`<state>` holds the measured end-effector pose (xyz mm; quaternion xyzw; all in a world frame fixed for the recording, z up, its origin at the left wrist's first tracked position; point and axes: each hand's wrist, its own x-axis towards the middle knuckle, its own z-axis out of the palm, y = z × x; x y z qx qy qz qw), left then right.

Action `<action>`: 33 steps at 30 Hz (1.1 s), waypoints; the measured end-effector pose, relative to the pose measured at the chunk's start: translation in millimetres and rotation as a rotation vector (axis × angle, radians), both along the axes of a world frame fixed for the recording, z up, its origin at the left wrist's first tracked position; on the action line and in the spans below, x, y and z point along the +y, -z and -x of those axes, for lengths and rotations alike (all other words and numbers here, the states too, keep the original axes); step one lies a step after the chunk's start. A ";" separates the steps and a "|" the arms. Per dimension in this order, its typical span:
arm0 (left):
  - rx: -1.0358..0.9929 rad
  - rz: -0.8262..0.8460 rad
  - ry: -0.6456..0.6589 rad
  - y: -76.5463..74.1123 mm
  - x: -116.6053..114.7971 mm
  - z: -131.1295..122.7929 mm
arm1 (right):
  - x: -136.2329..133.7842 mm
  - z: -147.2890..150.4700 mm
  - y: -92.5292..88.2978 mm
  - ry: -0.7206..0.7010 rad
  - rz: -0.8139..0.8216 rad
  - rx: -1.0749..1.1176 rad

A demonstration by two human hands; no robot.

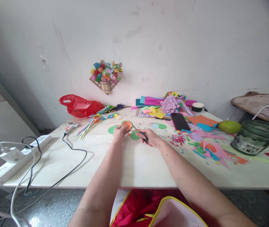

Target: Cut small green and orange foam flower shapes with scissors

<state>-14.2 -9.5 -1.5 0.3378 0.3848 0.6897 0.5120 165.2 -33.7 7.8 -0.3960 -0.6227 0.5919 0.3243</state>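
My left hand [121,133] pinches an orange paper or foam piece [126,125] with a round outline, a bit of green showing along its upper edge. In my right hand [151,137] is a pair of scissors [144,135] with dark handles, its blades pointing up and left to the orange piece's right edge. Beneath and beside the hands lie a green scalloped piece [112,129] and a green round piece [134,135]. Behind the right hand, a pale blue cutout [154,125] rests beside another green disc [162,126].
Right: a phone [180,121], scraps [216,149], a yellow-green fruit [229,126] and a glass jar [254,138]. Left: a glue gun [71,128], its cord, a power strip [38,143], thin sticks [87,127] and a red bag [81,105]. A flower basket [105,77] hangs on the wall.
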 end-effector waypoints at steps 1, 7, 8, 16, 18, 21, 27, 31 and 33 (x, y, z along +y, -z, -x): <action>0.000 0.002 -0.004 -0.1 0.0 0.2 | 0.2 0.1 0.1 0.001 0.000 -0.001; 0.003 0.000 0.002 -1.0 -1.3 3.3 | -0.7 1.4 -0.9 0.006 0.007 -0.002; 0.004 0.001 0.006 -1.1 -1.5 3.9 | -1.0 1.6 -1.2 0.007 0.011 -0.003; -0.006 0.024 -0.005 -1.8 -1.4 5.1 | -6.5 3.6 -7.2 0.010 0.035 0.033; -0.007 0.028 -0.004 -2.0 -1.4 5.0 | -8.1 4.0 -9.2 0.014 0.040 0.040; -0.010 0.030 0.003 -2.0 -1.2 5.0 | -9.3 4.0 -10.8 0.008 0.044 0.044; -0.003 0.032 0.006 -1.8 -1.1 5.8 | -9.2 3.8 -11.1 0.004 0.048 0.030; -0.007 0.023 0.018 -1.4 -0.8 6.2 | -8.5 4.2 -10.3 -0.006 0.054 0.037; -0.013 0.018 0.020 -1.2 -0.7 6.3 | -8.9 4.5 -10.8 -0.004 0.056 0.034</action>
